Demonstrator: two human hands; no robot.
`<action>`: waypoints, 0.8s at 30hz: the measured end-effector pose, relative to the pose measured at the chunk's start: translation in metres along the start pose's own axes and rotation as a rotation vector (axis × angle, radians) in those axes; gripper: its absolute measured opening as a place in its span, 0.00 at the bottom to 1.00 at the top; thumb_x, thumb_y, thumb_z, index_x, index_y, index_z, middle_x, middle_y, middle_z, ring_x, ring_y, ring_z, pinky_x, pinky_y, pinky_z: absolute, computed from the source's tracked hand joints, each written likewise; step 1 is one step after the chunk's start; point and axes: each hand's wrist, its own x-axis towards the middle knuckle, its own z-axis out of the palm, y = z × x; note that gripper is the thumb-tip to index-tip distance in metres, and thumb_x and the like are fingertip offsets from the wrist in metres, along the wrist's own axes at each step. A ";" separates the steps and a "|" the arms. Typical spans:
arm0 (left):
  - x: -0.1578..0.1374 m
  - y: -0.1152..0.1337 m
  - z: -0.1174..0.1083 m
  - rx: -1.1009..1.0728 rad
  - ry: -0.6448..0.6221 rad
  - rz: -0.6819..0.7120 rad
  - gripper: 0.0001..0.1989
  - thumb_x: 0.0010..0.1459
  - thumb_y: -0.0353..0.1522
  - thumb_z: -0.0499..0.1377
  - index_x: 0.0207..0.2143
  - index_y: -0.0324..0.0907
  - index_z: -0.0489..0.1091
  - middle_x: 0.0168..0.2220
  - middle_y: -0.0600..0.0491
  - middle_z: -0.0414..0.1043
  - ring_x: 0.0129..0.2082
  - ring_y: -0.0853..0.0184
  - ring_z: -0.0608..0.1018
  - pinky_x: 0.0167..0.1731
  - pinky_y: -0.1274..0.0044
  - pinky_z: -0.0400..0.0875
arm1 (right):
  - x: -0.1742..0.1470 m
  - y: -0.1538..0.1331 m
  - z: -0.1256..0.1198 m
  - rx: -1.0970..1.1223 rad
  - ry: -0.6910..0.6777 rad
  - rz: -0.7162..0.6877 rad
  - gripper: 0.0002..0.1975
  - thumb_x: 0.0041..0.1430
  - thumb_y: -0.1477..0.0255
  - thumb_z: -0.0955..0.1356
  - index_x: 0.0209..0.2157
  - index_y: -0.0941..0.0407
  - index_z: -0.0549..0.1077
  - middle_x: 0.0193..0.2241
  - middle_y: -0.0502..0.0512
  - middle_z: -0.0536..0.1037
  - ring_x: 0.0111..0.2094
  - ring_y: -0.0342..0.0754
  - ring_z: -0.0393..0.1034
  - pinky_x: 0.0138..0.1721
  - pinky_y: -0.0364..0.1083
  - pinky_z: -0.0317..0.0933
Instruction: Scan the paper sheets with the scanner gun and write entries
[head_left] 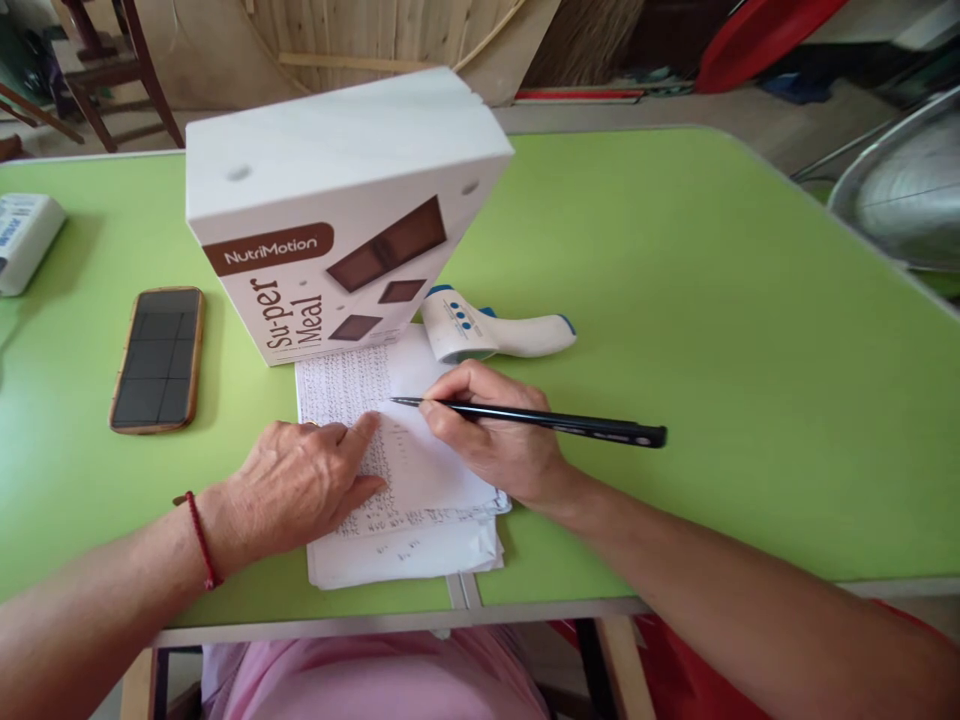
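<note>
In the head view, a stack of written paper sheets point(431, 470) lies near the table's front edge, its left part filled with dense handwriting. My left hand point(307, 480) rests on the sheets, index finger and thumb stretched out over the writing. A black pen point(570, 420) is pinched in my right hand point(499, 435), its tip pointing left, close to the left index finger. Whether the tip touches the paper I cannot tell. Behind the hands, a white NutriMotion box point(337, 150) stands upright at the top of the sheets. Beside it lies a white and blue infrared thermometer point(495, 325).
A smartphone point(159, 360) with a dark screen lies left of the box on the green table point(712, 350). A white device point(28, 240) sits at the far left edge. Beyond the table are a wooden chair point(112, 75) and a large metal pan point(911, 190).
</note>
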 end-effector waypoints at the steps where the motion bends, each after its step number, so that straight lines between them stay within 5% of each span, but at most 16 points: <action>1: 0.000 0.000 0.000 0.004 -0.005 -0.003 0.24 0.66 0.42 0.53 0.58 0.37 0.57 0.35 0.49 0.78 0.30 0.58 0.81 0.21 0.73 0.66 | 0.000 0.000 0.000 -0.001 0.002 -0.003 0.07 0.54 0.75 0.66 0.24 0.53 0.65 0.15 0.43 0.69 0.14 0.38 0.60 0.15 0.39 0.56; 24: -0.001 0.000 0.000 0.002 -0.016 -0.012 0.25 0.66 0.41 0.53 0.60 0.36 0.56 0.36 0.47 0.78 0.31 0.58 0.81 0.22 0.75 0.67 | 0.001 0.000 -0.003 -0.016 0.014 0.032 0.07 0.52 0.74 0.66 0.23 0.53 0.64 0.15 0.44 0.69 0.14 0.39 0.59 0.16 0.40 0.56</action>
